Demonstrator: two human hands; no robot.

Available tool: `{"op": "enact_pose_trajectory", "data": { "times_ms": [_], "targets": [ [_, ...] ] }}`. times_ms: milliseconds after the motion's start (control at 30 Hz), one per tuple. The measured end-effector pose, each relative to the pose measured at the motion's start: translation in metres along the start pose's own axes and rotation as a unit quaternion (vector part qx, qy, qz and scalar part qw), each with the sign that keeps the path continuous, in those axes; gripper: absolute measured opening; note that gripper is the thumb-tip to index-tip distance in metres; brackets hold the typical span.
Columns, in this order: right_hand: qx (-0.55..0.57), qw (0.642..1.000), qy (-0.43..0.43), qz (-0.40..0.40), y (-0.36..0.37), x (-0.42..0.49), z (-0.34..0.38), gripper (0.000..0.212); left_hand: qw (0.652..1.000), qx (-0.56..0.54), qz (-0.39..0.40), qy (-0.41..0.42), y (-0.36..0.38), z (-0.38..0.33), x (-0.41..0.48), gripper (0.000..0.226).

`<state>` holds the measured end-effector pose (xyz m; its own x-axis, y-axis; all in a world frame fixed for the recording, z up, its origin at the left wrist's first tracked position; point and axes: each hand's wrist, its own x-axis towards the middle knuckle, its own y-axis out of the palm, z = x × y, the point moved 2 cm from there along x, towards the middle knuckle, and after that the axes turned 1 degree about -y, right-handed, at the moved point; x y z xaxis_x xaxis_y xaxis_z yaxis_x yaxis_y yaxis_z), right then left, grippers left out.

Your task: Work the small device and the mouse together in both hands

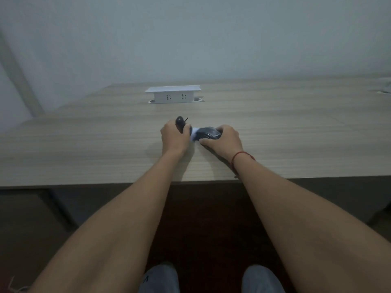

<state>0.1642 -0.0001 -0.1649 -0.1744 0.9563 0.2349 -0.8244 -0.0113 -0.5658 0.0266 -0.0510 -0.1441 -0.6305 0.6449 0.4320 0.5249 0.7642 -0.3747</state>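
My left hand [174, 135]: fingers curled round a small dark object [180, 122], possibly a bottle or plug with a thin black stalk sticking out near its top. What it is I cannot tell. It rises above my knuckles, tilted slightly away from me.

My right hand [223, 140]: gripping a black computer mouse [208, 133], thumb on the near side, fingers wrapped over the far side. The mouse lies with its long axis running across, from my right hand toward my left, its narrower end pointing left.

Between the hands: a small white piece [194, 134], paper or cloth, too blurred to name, touching the left end of the mouse and just beside my left fingers. The two hands are near each other but not touching; the mouse sits in the right hand, so that hand is the nearer one to it, while the left hand's object stands just beyond the mouse's left end.

Right wrist: a red string bracelet [241, 155].

Under both hands: a wooden-grained desk [84, 149], the hands resting a little way in from its near edge.

Farther out, straight ahead and well apart from the hands: a white raised socket box [173, 94] with two outlets facing me.

Below the desk edge: my grey shoes [160, 280].
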Motion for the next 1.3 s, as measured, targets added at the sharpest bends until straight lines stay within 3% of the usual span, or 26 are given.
{"op": "enact_pose_trajectory", "data": {
  "times_ms": [167, 267, 333, 533, 700, 800, 967, 1167, 1300],
  "targets": [
    [-0.036, 0.999, -0.016, -0.01, 0.001, -0.001, 0.002, 0.053, 0.999, -0.047, -0.008, 0.017, 0.001, -0.009, 0.0, 0.025],
    [-0.022, 1.0, -0.02, 0.005, 0.0, 0.001, 0.0, 0.055, 1.0, -0.007, 0.004, 0.019, 0.005, -0.009, -0.003, 0.023],
    [-0.007, 0.999, -0.022, 0.031, -0.003, 0.002, -0.002, 0.062, 1.0, 0.014, -0.001, -0.02, 0.002, 0.0, 0.002, 0.026],
    [0.021, 0.984, -0.035, 0.171, -0.022, 0.005, 0.004, 0.074, 0.997, -0.066, -0.013, -0.049, -0.009, 0.005, 0.015, 0.037],
    [0.026, 0.982, -0.02, 0.185, -0.026, 0.009, 0.001, 0.07, 0.998, -0.025, 0.042, -0.027, -0.003, 0.009, 0.016, 0.034],
    [0.053, 0.986, -0.002, 0.156, -0.026, 0.01, -0.001, 0.067, 0.997, -0.015, 0.07, -0.015, -0.001, 0.007, 0.016, 0.034],
    [0.06, 0.997, 0.04, -0.007, -0.021, 0.011, -0.006, 0.06, 0.993, -0.006, 0.116, 0.002, -0.005, 0.009, 0.012, 0.022],
    [0.091, 0.991, 0.064, -0.08, -0.017, 0.008, -0.003, 0.025, 0.996, -0.003, 0.089, 0.001, -0.007, 0.01, 0.012, 0.024],
    [0.061, 0.994, 0.071, -0.048, -0.009, 0.007, -0.001, 0.05, 0.997, -0.038, 0.067, -0.006, -0.007, 0.007, 0.013, 0.03]
  ]
}}
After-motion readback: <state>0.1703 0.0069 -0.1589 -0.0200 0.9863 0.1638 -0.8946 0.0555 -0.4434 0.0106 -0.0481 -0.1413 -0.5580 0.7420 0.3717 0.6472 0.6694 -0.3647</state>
